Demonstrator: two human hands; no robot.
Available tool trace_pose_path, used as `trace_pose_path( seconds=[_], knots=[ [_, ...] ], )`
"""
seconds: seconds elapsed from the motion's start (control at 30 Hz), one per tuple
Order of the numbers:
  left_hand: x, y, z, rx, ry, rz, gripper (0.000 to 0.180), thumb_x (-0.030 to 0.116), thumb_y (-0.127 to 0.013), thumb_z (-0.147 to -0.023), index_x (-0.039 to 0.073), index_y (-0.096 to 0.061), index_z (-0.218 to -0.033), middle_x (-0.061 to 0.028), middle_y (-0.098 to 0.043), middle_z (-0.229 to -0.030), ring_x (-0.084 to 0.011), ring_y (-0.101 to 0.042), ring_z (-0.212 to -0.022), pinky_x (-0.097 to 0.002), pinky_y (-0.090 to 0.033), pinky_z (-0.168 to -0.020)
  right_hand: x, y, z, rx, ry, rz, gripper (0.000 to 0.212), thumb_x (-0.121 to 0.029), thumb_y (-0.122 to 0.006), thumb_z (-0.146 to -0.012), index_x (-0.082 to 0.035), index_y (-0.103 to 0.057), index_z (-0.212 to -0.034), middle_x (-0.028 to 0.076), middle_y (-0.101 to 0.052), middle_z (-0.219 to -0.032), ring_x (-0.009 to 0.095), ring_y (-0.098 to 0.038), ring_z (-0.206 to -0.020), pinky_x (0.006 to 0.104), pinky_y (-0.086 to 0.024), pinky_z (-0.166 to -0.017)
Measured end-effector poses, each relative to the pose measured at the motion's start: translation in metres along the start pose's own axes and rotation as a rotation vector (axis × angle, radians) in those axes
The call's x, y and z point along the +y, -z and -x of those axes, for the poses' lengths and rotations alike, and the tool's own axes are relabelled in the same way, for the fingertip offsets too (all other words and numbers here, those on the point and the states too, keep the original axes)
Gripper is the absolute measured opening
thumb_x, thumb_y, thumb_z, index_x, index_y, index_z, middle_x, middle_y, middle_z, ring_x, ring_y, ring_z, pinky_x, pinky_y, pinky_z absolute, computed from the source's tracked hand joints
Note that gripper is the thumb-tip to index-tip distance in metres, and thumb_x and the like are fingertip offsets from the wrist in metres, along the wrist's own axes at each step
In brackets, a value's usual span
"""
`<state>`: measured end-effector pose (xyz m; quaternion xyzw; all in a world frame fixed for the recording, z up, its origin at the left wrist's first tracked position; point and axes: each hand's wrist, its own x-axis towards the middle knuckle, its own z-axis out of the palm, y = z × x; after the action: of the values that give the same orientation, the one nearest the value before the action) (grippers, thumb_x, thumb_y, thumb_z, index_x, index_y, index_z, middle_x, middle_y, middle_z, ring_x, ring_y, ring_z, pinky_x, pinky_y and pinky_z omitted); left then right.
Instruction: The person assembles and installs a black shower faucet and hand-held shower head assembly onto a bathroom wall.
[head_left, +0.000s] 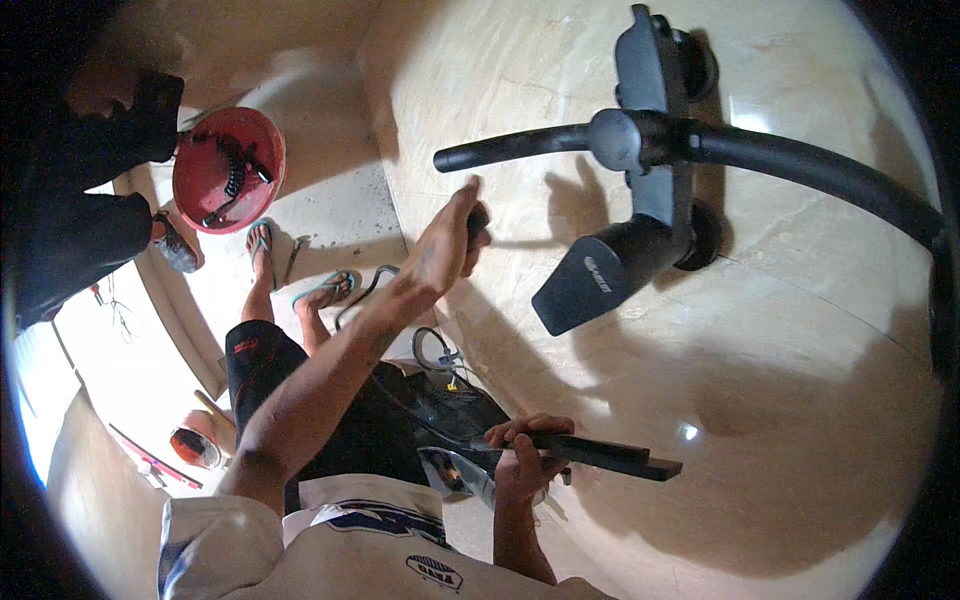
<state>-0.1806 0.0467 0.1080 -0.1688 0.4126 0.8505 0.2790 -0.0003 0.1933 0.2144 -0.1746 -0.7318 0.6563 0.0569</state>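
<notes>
Right now I'm looking straight down at a black handlebar (700, 140) of what seems to be a kick scooter or small cycle, its stem and a dark fender-like piece (600, 280) hanging over the pale marble floor (780, 400). Everything I say is placed from that handlebar.

My left hand (445, 245) is stretched out just below the handlebar's left end, the grip pressed together around a small dark thing (478, 220), a tool or a part, too hidden to name. It's near the bar end but not touching it.

My right hand (522, 462) is well below the handlebar, close to my body, the grip closed on a long flat black bar (600, 455) that points away to the right. Under that hand sits a shiny curved metal piece (455, 470), and just above it a bundle of black cable (440, 350) with a small yellow bit lies on something dark.

How far along, as I judge it: the handlebar sits on its stem, so the main frame looks assembled, but the flat bar and the shiny piece are loose in my lap, and the cable isn't connected to anything I can see. So there's fitting left to do, I'd say.

Far to the left of the handlebar, another person's sandalled feet (300, 270) stand on the floor beside a red bowl (228, 170) holding dark bits.
</notes>
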Motion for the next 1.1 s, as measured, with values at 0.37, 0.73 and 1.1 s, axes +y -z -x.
trace_pose_path(
  seconds=[0.37, 0.73, 1.1],
  knots=[
    [0.056, -0.061, -0.022, -0.302, -0.666, 0.336, 0.02, 0.012, -0.072, -0.076, 0.001, -0.061, -0.089, -0.0068, -0.063, -0.077, -0.0114, -0.059, -0.07, -0.0255, -0.048, -0.066, 0.015, 0.012, 0.002, 0.045, -0.109, 0.038, 0.025, -0.003, -0.054, -0.069, -0.004, -0.043, -0.092, 0.008, -0.046, -0.063, 0.02, -0.051, -0.046, 0.0376, -0.049, -0.05],
    [0.053, -0.073, -0.012, -0.204, -0.732, 0.416, 0.02, 0.003, -0.071, -0.074, -0.001, -0.065, -0.093, -0.0062, -0.066, -0.086, -0.0124, -0.061, -0.081, -0.0255, -0.05, -0.074, 0.018, 0.019, 0.0, 0.026, -0.096, -0.001, 0.024, -0.004, -0.052, -0.069, -0.003, -0.043, -0.092, 0.01, -0.048, -0.068, 0.021, -0.051, -0.049, 0.0381, -0.048, -0.05],
    [0.051, -0.074, -0.015, -0.203, -0.742, 0.326, 0.021, 0.007, -0.069, -0.077, 0.0, -0.065, -0.096, -0.005, -0.066, -0.092, -0.0113, -0.059, -0.087, -0.0271, -0.047, -0.081, 0.014, 0.029, -0.008, 0.017, -0.12, -0.005, 0.024, -0.001, -0.053, -0.068, -0.002, -0.043, -0.09, 0.011, -0.048, -0.067, 0.022, -0.051, -0.048, 0.0383, -0.049, -0.051]
  ],
)
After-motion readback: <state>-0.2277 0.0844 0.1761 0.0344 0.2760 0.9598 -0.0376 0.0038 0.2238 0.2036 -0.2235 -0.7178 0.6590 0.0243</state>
